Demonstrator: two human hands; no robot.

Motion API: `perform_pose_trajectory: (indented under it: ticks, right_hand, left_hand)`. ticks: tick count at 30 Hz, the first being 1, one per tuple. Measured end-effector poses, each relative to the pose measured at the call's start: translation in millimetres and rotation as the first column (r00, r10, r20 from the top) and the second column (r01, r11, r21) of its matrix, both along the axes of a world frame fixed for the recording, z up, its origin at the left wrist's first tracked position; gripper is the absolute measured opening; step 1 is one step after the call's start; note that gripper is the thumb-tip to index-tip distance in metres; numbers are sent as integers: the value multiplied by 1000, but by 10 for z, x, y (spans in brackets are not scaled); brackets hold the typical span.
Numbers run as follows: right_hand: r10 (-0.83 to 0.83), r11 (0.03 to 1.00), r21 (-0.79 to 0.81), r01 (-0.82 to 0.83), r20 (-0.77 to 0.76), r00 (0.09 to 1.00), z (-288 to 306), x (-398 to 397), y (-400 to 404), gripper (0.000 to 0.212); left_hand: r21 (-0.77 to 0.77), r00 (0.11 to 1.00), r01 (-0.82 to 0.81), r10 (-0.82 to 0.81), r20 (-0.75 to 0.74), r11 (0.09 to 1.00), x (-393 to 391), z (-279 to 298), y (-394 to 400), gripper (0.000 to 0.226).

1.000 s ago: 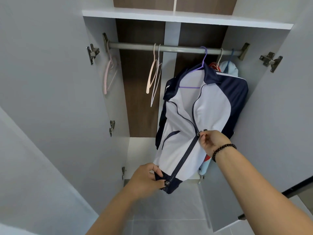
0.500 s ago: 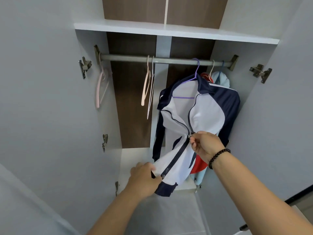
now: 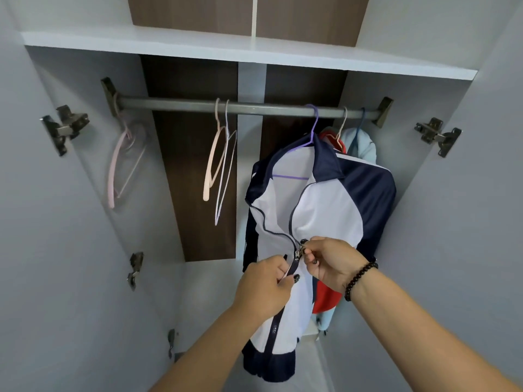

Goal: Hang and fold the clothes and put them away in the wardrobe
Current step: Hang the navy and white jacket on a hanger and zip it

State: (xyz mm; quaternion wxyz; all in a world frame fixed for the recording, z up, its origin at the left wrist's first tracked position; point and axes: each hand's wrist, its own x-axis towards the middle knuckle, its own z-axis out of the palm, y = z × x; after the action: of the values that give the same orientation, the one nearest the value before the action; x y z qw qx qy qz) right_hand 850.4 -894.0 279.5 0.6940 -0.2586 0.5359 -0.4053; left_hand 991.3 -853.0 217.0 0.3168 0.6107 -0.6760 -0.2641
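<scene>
— White and navy, that jacket [image 3: 317,222]. Where is it?

— On a purple hanger [image 3: 310,137] on the rail [image 3: 181,104], towards the right of the wardrobe, in front of a red garment [image 3: 325,299] and a pale blue one [image 3: 363,147].

— Which step is this?

— I'd say zipping it up on the hanger, before it is left to hang. The zip is closed from the hem to about mid-chest and open above that.

— What are the hands doing?

— The right hand [image 3: 329,263] has its fingers curled, pinching the slider [image 3: 298,253]. The left hand [image 3: 264,287] pinches the closed zip tape just below the slider, fingers curled round it.

— And the next move?

— Probably drawing the slider on up towards the collar. That calls for the left hand to keep the tape taut below, or the two open edges, which spread apart above, may bunch and jam.

— Which way does the jacket lie?

— Long axis up and down: collar at the top by the hook, hem hanging low. The front faces the person and leans slightly out of the wardrobe at the bottom, towards the hands.

— Spare hangers?

— Yes, a pink one [image 3: 119,165] at the far left and two [image 3: 218,165] mid-rail, well apart from the jacket.
</scene>
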Motion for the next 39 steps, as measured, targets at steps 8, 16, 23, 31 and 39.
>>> perform_pose_trajectory:
  ticks: [8,16,23,31,39]
  right_hand:
    - [-66,986,162,50,96,993,-50,-78,-887,27]
    - [-15,989,149,0,98,995,55,-147,-1645,24]
    - [171,985,20,-171,-3,985,11,-165,-1705,31]
    - [165,984,73,-164,-20,986,-176,-313,-1591,24]
    - [80,990,110,-86,59,995,-226,-288,-1683,24]
  left_hand:
    - [179,997,-77,72,34,981,102,-166,-572,35]
    - [346,992,-123,104,72,930,293,-405,-853,29]
    - [260,974,-102,150,-173,960,97,-180,-1259,16]
    - [76,970,-113,126,-207,991,-365,-44,-1644,12]
    - [186,981,-114,140,-132,976,-269,-217,-1593,26]
